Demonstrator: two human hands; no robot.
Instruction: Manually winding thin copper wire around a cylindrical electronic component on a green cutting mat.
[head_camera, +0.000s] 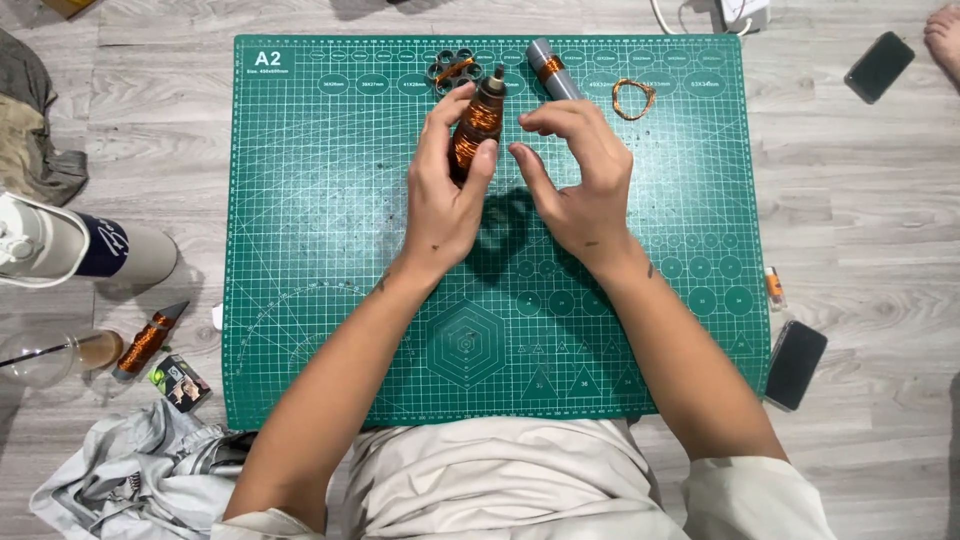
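Observation:
My left hand (447, 190) grips a dark spool wound with copper wire (478, 122), held upright above a green cutting mat (330, 250). My right hand (580, 175) hovers just to the right of the spool, fingers curled and apart, thumb pointing toward it; whether a thin wire runs between its fingers is too fine to tell. Behind the spool on the mat lie a grey ring-shaped part with copper windings (453, 70), a grey cylinder with a copper band (553, 70) and a small loose loop of copper wire (632, 97).
A second copper-wound spool (147, 340), a clear cup (45, 357) and a small box (179, 382) lie on the wooden floor at left, beside a white bottle (70, 245) and cloth (130, 475). Two dark phones (795, 363) (878, 66) lie at right. Another person's foot (945, 35) shows top right.

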